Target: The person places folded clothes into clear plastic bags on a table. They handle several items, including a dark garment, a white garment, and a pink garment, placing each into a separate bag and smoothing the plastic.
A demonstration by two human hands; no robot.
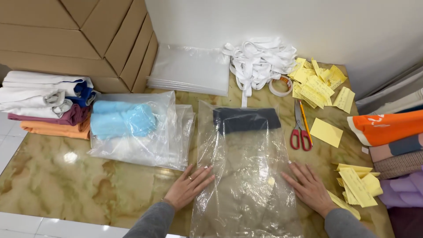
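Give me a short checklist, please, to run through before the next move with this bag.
1. Both hands flat on bag: left hand on its left edge, right hand on its right edge: ok.
2. Dark cloth fully inside, at the far end: ok.
3. Plastic smooth: not ok, wrinkled.
4. Near end open or sealed: cannot tell.
5. Scissors clear of the bag: ok.

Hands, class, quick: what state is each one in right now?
Left hand: open, flat on the clear bag's left edge, holding nothing.
Right hand: open, flat on the bag's right edge, holding nothing.
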